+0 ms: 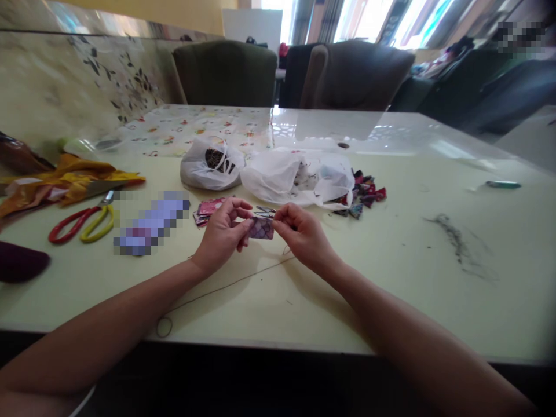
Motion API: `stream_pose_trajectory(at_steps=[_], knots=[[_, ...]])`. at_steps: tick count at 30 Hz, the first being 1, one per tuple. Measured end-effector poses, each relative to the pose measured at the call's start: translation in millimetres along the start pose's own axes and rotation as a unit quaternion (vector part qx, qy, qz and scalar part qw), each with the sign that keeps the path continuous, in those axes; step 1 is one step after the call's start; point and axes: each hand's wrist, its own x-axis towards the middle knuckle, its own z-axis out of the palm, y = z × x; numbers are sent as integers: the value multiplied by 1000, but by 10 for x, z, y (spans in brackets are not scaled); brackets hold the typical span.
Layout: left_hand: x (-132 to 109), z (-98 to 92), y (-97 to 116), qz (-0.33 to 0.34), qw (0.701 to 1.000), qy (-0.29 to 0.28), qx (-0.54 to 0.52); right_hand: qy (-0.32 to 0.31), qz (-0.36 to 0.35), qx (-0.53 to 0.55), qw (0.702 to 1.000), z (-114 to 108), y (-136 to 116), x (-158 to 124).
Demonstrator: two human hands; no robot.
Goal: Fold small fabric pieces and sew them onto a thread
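A small patterned purple-pink fabric piece (261,229) is pinched between the thumb and fingers of my left hand (225,227), above the table. My right hand (299,229) has its thumb and forefinger closed at the upper right corner of the fabric; anything small in that pinch is hidden. Just behind the fabric, between both hands, shows a small pair of metal snips (264,212). A long dark thread (234,282) runs across the table from below my right hand to a loop near my left forearm. Beside my left hand lies a stack of pink-red fabric pieces (209,208).
Large scissors (72,225) with red and yellow handles lie left, near yellow cloth (82,176). White plastic bags (273,174) and dark fabric scraps (369,190) sit behind my hands. Tangled threads (454,234) and a green-handled tool (503,185) lie right. Chairs (226,75) stand beyond the table.
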Motion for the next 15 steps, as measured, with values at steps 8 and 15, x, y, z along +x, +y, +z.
stream_pose_trajectory(at_steps=[8,15], knots=[[12,-2,-14,-3,997,-70,17,-17,-14,-48,999,-9,-27,-20],[5,-27,-21,10,994,-89,67,-40,8,24,999,16,11,-7]])
